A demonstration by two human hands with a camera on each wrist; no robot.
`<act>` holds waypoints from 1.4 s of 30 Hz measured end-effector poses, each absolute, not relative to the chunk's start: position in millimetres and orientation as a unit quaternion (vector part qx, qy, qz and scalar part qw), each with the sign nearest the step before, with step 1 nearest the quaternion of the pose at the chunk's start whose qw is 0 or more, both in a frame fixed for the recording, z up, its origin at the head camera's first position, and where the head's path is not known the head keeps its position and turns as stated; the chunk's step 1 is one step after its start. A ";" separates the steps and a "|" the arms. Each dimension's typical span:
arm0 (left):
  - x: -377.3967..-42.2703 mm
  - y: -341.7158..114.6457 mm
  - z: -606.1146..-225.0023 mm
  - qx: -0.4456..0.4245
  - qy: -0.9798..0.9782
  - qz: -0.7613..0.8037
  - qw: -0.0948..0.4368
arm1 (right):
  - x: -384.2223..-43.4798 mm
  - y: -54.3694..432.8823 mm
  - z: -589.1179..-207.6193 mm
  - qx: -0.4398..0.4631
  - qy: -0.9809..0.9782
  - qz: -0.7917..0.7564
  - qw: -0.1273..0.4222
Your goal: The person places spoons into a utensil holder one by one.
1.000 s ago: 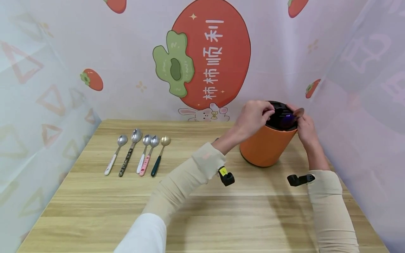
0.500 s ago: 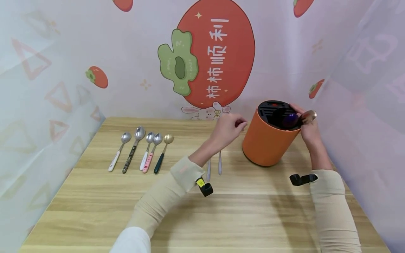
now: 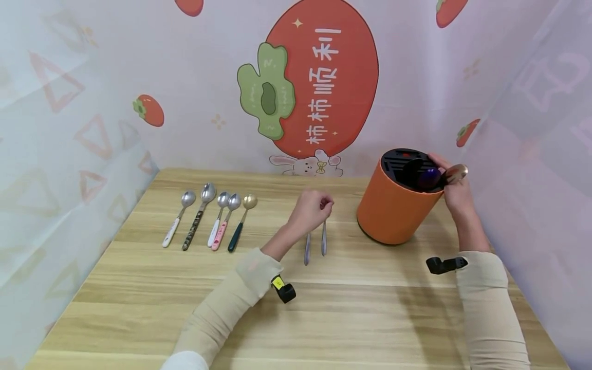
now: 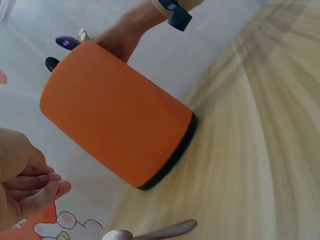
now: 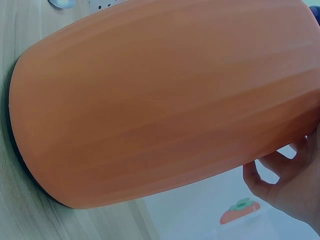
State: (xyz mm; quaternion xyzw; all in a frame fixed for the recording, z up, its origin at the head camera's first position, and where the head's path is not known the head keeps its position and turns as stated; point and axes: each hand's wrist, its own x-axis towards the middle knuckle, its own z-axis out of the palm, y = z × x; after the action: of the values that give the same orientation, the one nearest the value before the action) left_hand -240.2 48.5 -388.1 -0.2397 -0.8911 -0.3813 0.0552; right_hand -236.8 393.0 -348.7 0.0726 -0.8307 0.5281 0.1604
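An orange utensil holder (image 3: 399, 205) with a black slotted top stands on the table at the right. My right hand (image 3: 459, 198) grips its right side near the rim, and in the right wrist view the fingers bend against its wall. A purple spoon (image 3: 429, 178), a black utensil (image 3: 410, 169) and a copper-coloured spoon (image 3: 456, 173) stick up out of it. My left hand (image 3: 311, 209) hovers left of the holder, fingers loosely curled with nothing between them. Below it lie two silver spoons (image 3: 324, 241), their upper parts hidden by the hand in the head view.
Several spoons lie side by side on the left of the table: a white-handled one (image 3: 173, 228), one with a dark patterned handle (image 3: 193, 228), a pink-handled one (image 3: 219, 235) and a green-handled gold one (image 3: 236, 236) among them. A printed cloth wall (image 3: 199, 144) borders the table's back.
My left hand has moved from the holder's top leftward and down to over the two silver spoons, uncovering the slotted top. My right hand stays on the holder.
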 end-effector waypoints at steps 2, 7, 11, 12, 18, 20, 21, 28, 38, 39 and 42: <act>-239.5 46.0 -394.4 -0.231 -0.894 -0.381 0.042 | -236.8 393.0 -348.9 0.073 -0.831 0.527 0.161; -239.6 42.0 -405.5 -0.217 -0.899 -0.380 0.020 | -237.4 394.6 -349.4 0.076 -0.813 0.555 0.158; -239.6 39.7 -412.3 -0.207 -0.903 -0.377 -0.005 | -237.7 395.9 -349.9 0.075 -0.798 0.576 0.159; -239.2 39.1 -413.5 -0.204 -0.904 -0.376 -0.010 | -237.8 395.9 -350.0 0.074 -0.794 0.582 0.159; -238.2 36.2 -422.1 -0.198 -0.911 -0.361 -0.012 | -236.9 395.7 -349.7 0.064 -0.788 0.594 0.147; -237.9 35.5 -425.1 -0.194 -0.915 -0.352 -0.012 | -236.2 396.7 -350.1 0.058 -0.797 0.584 0.141; -237.6 35.3 -426.5 -0.191 -0.918 -0.348 -0.014 | -235.7 397.4 -350.5 0.055 -0.806 0.573 0.140; -236.0 34.8 -436.4 -0.175 -0.938 -0.298 -0.032 | -233.4 399.9 -353.3 0.045 -0.809 0.569 0.138; -238.9 34.2 -453.3 -0.168 -0.956 -0.238 -0.029 | -235.9 394.9 -351.3 0.059 -0.788 0.599 0.125; -239.6 34.7 -454.0 -0.165 -0.958 -0.233 -0.027 | -236.1 394.4 -351.3 0.063 -0.782 0.607 0.127; -241.3 36.7 -454.7 -0.156 -0.962 -0.224 -0.027 | -236.6 393.3 -351.5 0.077 -0.767 0.623 0.134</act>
State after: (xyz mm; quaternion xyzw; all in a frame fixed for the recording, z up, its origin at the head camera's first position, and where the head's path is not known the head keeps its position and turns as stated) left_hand -241.3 36.7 -454.7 -0.1556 -0.9618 -0.2237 -0.0273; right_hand -236.6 393.3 -351.5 0.0772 -0.7671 0.6225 0.1341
